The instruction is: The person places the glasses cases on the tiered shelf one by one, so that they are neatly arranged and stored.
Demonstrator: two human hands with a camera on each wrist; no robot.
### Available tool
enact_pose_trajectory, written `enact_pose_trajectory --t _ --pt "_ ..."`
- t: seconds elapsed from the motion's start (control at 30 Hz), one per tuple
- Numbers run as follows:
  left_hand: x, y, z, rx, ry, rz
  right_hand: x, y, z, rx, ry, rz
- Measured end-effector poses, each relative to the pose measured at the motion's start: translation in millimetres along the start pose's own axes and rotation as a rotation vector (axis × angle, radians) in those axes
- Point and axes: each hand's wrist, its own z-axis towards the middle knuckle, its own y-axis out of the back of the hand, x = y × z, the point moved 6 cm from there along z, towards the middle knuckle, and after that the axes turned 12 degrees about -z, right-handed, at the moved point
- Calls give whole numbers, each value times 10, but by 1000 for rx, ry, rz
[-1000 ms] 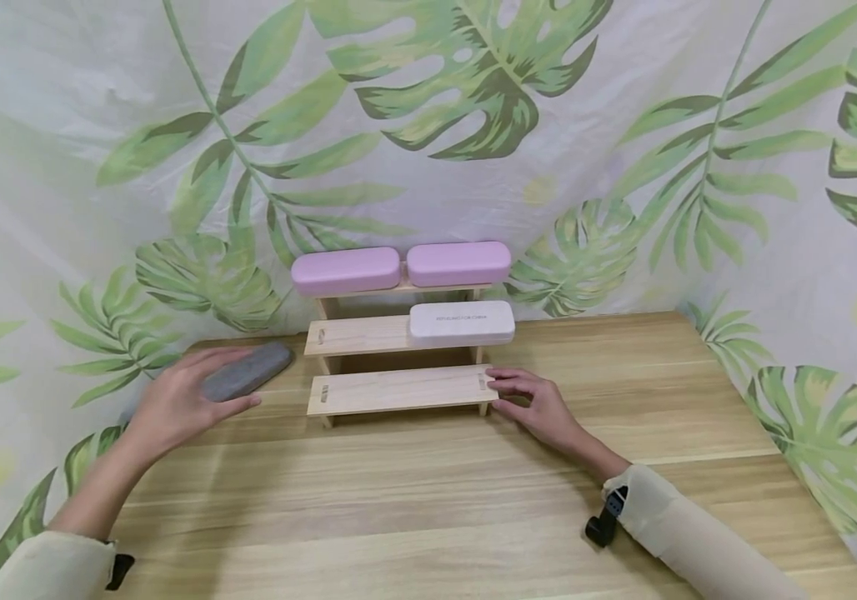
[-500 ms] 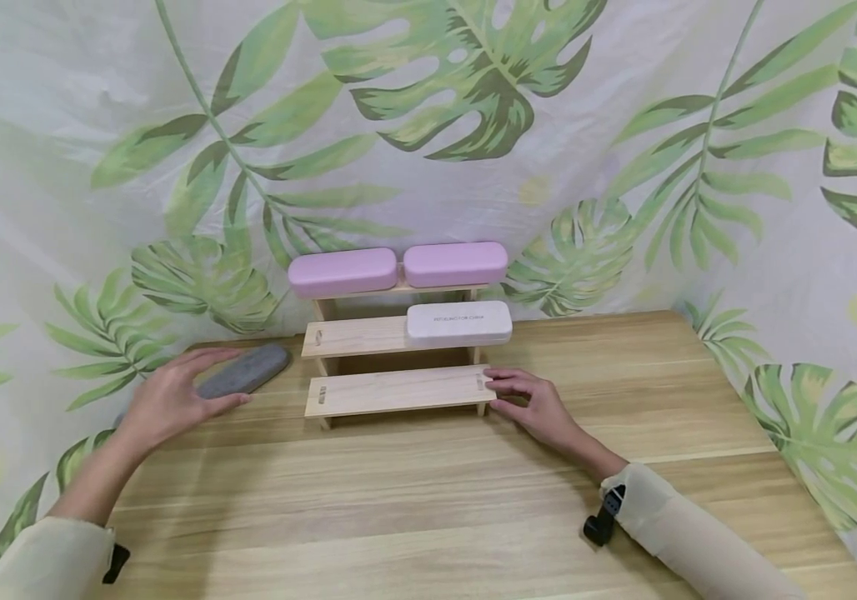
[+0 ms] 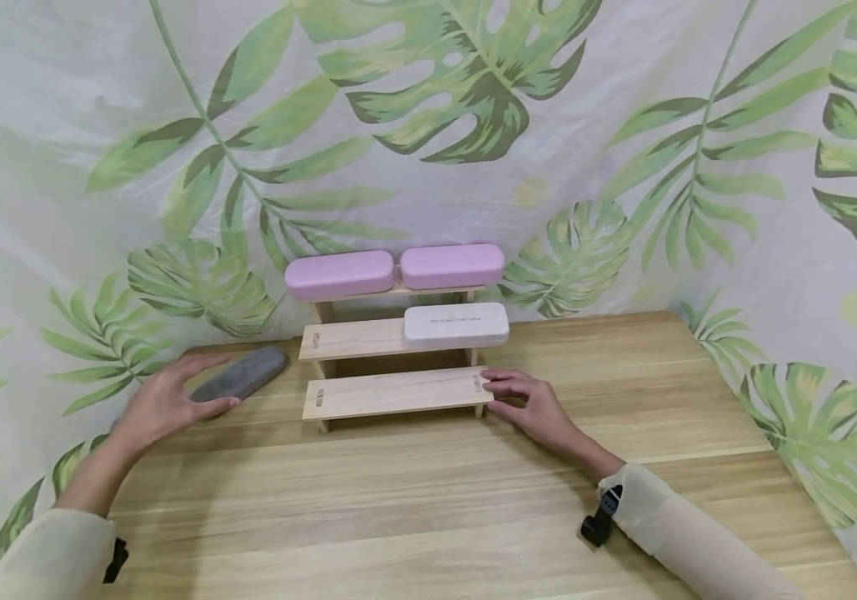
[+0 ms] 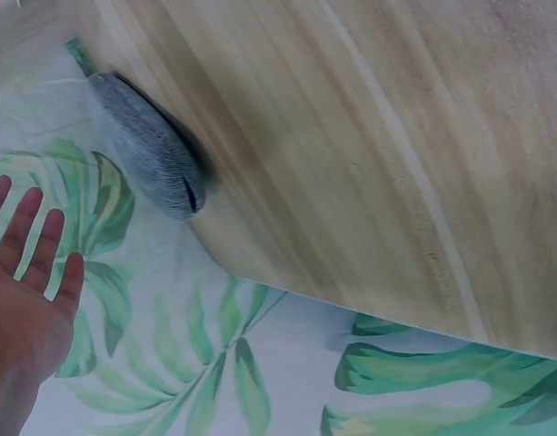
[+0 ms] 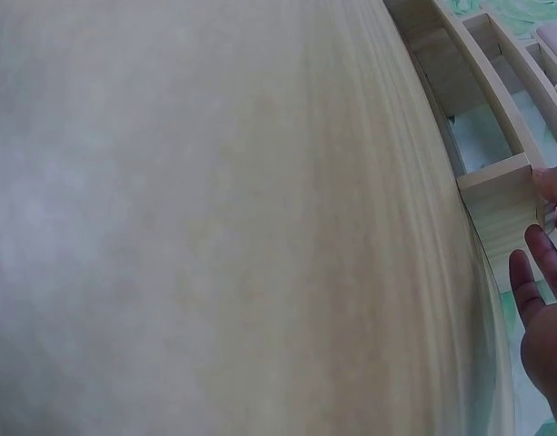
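At the table's left back lies a grey glasses case (image 3: 241, 374), tilted toward the back right; the left wrist view shows its ribbed, fabric-like side. My left hand (image 3: 166, 406) is beside it, thumb and fingers spread apart and nothing held. A three-step wooden stand (image 3: 391, 393) stands in the middle. My right hand (image 3: 537, 410) holds the right end of its lowest step, fingertips on the board and thumb at the leg. Two pink glasses cases (image 3: 340, 276) fill the top step. A white glasses case (image 3: 456, 325) with print on its lid lies on the right of the middle step.
The wood-grain table (image 3: 398, 508) reaches back to a hanging leaf-print cloth (image 3: 428, 200), which also falls along both sides. Straps with black devices (image 3: 599, 517) are on both wrists.
My left hand has drawn back a little to the left, away from the grey glasses case, which stays put. The right hand keeps its place on the stand. The head view has shifted slightly.
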Motion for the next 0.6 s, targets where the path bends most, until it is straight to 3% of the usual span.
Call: enact_pose_trajectory --t 0.4,0.6 --pt "245 -93 7 21 53 -73 -14 -16 -17 4 -5 9" --pt "356 -157 44 15 42 -95 -10 -7 -5 4 -10 4"
